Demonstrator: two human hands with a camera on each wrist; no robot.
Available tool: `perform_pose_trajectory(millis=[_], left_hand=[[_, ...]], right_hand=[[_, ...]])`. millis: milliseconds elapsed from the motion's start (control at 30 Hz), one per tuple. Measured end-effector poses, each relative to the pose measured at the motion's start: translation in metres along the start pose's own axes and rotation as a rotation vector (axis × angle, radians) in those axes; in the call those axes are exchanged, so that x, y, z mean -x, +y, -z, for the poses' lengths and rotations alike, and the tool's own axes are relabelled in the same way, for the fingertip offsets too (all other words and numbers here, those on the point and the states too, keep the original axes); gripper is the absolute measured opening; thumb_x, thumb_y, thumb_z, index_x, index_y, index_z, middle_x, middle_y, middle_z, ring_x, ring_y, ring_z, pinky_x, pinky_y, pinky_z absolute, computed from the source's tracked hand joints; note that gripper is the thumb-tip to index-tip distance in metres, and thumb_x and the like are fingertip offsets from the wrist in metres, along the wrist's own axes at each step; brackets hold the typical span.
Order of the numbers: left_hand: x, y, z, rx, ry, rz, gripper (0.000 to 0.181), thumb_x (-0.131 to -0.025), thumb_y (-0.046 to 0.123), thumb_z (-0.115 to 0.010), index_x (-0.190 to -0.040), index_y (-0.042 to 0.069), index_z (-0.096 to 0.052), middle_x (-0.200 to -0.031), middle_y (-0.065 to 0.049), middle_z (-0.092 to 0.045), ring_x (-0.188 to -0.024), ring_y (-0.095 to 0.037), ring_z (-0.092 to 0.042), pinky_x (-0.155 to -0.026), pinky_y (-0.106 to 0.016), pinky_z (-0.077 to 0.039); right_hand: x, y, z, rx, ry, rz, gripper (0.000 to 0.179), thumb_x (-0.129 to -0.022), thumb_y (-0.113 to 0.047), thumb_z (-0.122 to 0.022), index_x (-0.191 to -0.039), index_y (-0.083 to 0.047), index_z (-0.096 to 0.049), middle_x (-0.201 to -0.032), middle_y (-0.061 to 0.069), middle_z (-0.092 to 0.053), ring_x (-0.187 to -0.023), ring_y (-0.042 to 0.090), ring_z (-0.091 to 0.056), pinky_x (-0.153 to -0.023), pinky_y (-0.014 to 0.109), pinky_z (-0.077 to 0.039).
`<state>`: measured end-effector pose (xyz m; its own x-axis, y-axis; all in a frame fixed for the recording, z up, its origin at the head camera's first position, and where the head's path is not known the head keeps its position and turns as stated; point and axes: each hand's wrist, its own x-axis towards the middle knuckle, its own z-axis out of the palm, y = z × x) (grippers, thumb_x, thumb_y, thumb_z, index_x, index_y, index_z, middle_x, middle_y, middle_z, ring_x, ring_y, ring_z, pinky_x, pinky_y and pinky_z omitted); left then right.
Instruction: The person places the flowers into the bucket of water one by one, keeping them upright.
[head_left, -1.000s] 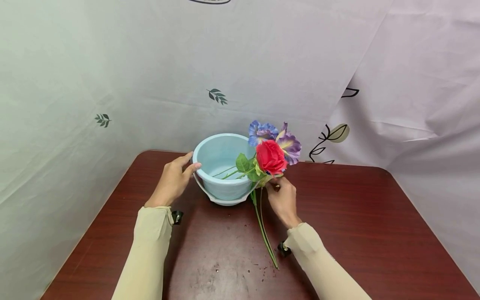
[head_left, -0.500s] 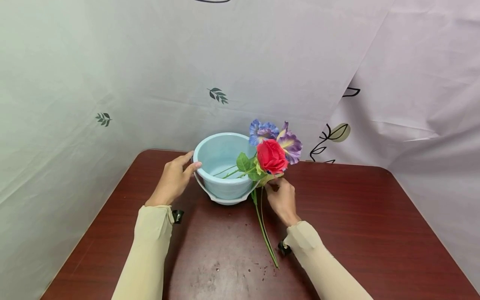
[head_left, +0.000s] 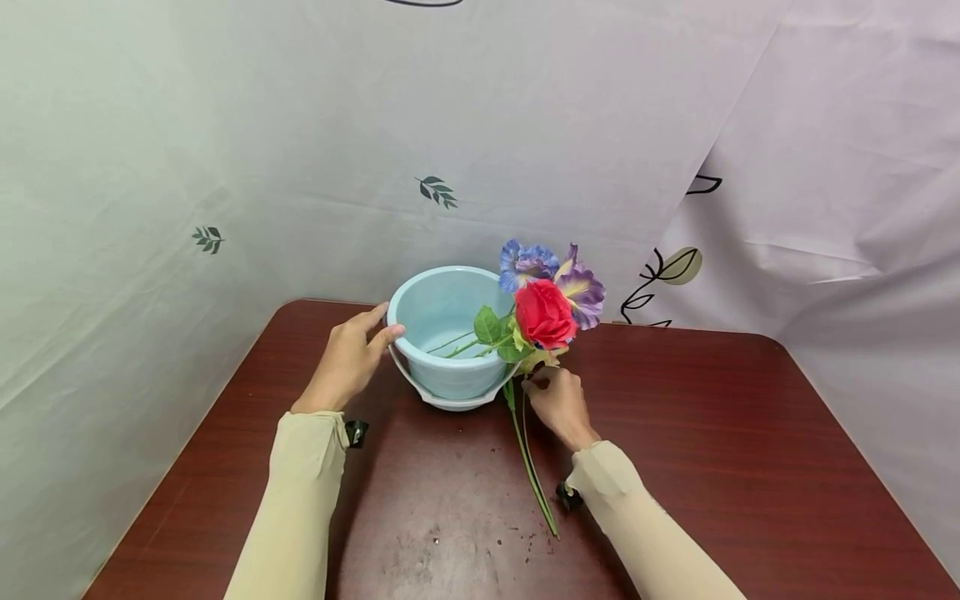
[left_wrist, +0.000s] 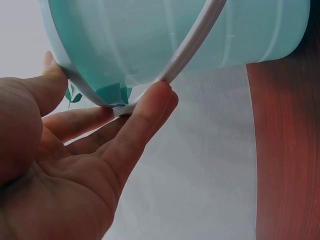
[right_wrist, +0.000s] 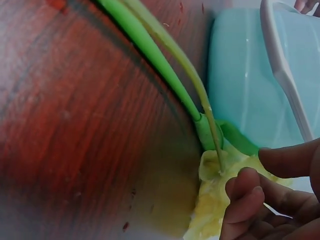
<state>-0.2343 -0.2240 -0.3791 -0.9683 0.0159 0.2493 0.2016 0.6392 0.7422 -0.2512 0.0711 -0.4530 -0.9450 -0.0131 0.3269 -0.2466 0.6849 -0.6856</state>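
Note:
A light blue bucket (head_left: pixel 453 379) with a white handle (left_wrist: pixel 192 42) stands toward the back of the table. My left hand (head_left: pixel 345 358) holds its left rim, thumb at the lip and fingers against the outside and the handle's end. Over the right rim lean a red rose (head_left: pixel 543 315), a blue iris (head_left: pixel 528 262) and a purple iris (head_left: pixel 581 292); thin stems reach into the bucket. Below them, a yellow flower (right_wrist: pixel 212 205) lies outside the bucket. Close by it, my right hand (head_left: pixel 562 404) has loosely bent fingers, a gap showing between thumb (right_wrist: pixel 285 161) and fingertips.
Two long green stems (head_left: pixel 528 458) lie on the dark red-brown table (head_left: pixel 712 467), pointing toward the front. Small specks and drops dot the wood near them. A pale patterned cloth (head_left: pixel 315 150) hangs behind and at both sides.
My right hand has drawn slightly down from the yellow flower, and its fingers have shifted. The left hand, bucket and other flowers stay about where they were.

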Motion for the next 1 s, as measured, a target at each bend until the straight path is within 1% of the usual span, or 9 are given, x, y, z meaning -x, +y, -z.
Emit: perform_pose_trajectory(millis=[133, 233, 400, 667, 1000], left_hand=[[0.0002, -0.0004, -0.0002, 0.0, -0.005, 0.006, 0.062, -0.097, 0.033, -0.056, -0.147, 0.002, -0.037, -0.146, -0.021, -0.041, -0.091, -0.032, -0.07, -0.087, -0.044, -0.053], [0.0002, -0.0007, -0.0002, -0.006, -0.003, 0.007, 0.062, -0.097, 0.033, -0.056, -0.147, 0.002, -0.037, -0.145, -0.02, -0.042, -0.09, -0.03, -0.07, -0.086, -0.044, -0.054], [0.0, -0.0011, -0.0002, -0.012, 0.002, 0.006, 0.062, -0.097, 0.034, -0.056, -0.147, 0.002, -0.038, -0.145, -0.02, -0.042, -0.089, -0.029, -0.07, -0.086, -0.044, -0.053], [0.0002, -0.0011, -0.0005, -0.017, 0.005, 0.005, 0.062, -0.097, 0.033, -0.056, -0.147, 0.003, -0.038, -0.145, -0.019, -0.043, -0.088, -0.028, -0.07, -0.085, -0.044, -0.053], [-0.0007, -0.0013, -0.0006, -0.012, 0.002, 0.008, 0.061, -0.097, 0.032, -0.057, -0.147, 0.003, -0.038, -0.144, -0.02, -0.044, -0.089, -0.029, -0.07, -0.085, -0.044, -0.054]], right_hand=[[0.0006, 0.0016, -0.0023, 0.007, -0.022, -0.011, 0.012, -0.081, -0.01, -0.074, -0.07, -0.008, -0.07, -0.066, 0.003, -0.065, -0.06, 0.018, -0.057, -0.055, 0.033, -0.046], [0.0005, 0.0028, -0.0033, 0.011, -0.03, -0.017, 0.012, -0.081, -0.011, -0.075, -0.07, -0.007, -0.07, -0.066, 0.004, -0.065, -0.059, 0.018, -0.056, -0.055, 0.032, -0.046], [0.0005, 0.003, -0.0043, 0.013, -0.07, -0.028, 0.014, -0.082, -0.012, -0.074, -0.069, -0.007, -0.07, -0.065, 0.003, -0.065, -0.058, 0.017, -0.056, -0.054, 0.031, -0.046], [0.0013, 0.0036, -0.006, 0.02, -0.107, -0.03, 0.02, -0.08, -0.012, -0.075, -0.062, -0.01, -0.069, -0.06, -0.001, -0.062, -0.054, 0.015, -0.052, -0.051, 0.029, -0.043], [0.0025, 0.0048, -0.0066, 0.042, -0.151, -0.106, 0.021, -0.081, -0.016, -0.075, -0.062, -0.01, -0.068, -0.057, -0.001, -0.058, -0.051, 0.016, -0.05, -0.047, 0.029, -0.04]])
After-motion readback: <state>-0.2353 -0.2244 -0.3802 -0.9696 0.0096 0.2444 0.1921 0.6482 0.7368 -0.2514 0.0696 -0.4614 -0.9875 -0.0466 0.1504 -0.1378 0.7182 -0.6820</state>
